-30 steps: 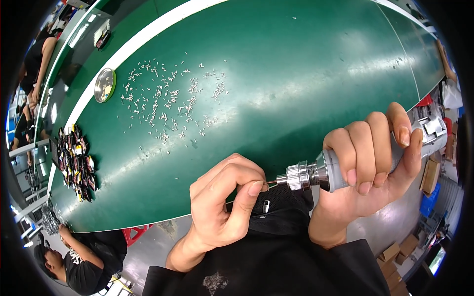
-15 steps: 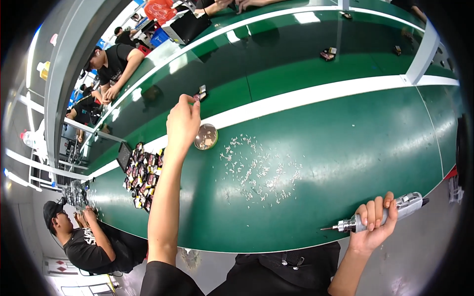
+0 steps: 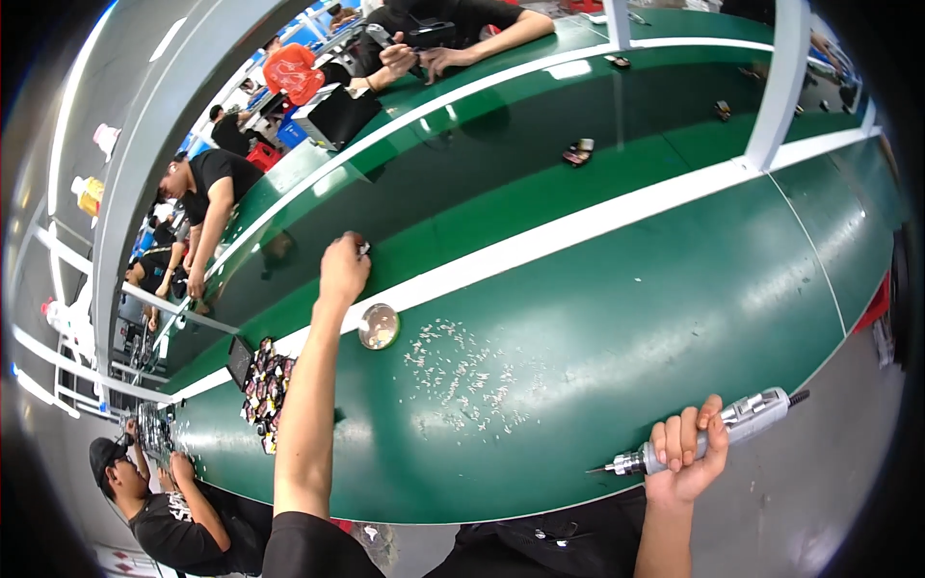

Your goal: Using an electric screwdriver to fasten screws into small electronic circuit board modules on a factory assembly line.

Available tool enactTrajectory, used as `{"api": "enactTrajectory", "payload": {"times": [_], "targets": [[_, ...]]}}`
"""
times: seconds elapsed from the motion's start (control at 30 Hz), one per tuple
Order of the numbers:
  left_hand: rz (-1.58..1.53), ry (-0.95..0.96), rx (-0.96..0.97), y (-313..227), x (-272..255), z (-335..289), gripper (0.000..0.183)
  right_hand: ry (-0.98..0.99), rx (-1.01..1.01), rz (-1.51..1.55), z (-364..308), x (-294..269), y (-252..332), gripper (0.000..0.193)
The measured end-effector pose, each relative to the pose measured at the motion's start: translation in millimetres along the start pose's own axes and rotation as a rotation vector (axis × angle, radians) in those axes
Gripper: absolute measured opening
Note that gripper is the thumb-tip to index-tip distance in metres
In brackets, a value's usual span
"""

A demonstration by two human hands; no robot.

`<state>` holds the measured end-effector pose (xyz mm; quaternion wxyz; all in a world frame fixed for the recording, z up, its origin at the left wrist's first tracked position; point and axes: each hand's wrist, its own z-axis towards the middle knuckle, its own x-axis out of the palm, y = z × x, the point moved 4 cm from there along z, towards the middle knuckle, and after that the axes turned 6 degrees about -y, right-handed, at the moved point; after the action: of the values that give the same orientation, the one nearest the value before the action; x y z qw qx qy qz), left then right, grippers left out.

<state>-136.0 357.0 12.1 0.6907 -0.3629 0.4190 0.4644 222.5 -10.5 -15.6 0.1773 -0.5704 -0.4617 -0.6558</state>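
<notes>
My left hand reaches over the white rail onto the dark strip of the far surface. Its fingers are closed round a small black part with a pale spot, mostly hidden by the fingertips. My right hand wraps round a silver electric screwdriver held above the near table edge, its thin bit pointing left. Just below my left hand stands a round dish with small pale pieces in it. Many tiny white pieces lie scattered on the green table.
A pile of small black parts lies left of my left forearm, beside a black tray. More small parts rest on the dark strip. A grey post rises at the right. Co-workers sit left and across.
The view has shifted, so the table and dish appear lower and further left. My left fingers have come onto the small part on the strip. My right hand keeps hold of the screwdriver.
</notes>
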Motion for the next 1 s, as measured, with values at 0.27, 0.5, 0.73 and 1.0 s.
{"api": "enactTrajectory", "payload": {"times": [0.27,0.5,0.73,1.0], "targets": [[-0.494,0.137,0.445,-216.1,-64.4,-105.8,0.044,0.037,0.126,0.096,1.1,-7.8,3.5,0.018],[-0.604,0.285,0.869,-308.8,-65.5,-201.9,0.047,-0.014,0.155,0.142,-12.1,-10.3,15.5,0.020],[-0.641,0.260,0.898,-309.8,-54.7,-213.1,0.046,0.039,0.143,0.180,-29.3,-13.1,31.6,0.019],[-0.649,0.272,0.841,-312.2,-57.8,-201.7,0.036,0.056,0.198,0.151,-34.5,-18.1,22.9,0.019]]}}
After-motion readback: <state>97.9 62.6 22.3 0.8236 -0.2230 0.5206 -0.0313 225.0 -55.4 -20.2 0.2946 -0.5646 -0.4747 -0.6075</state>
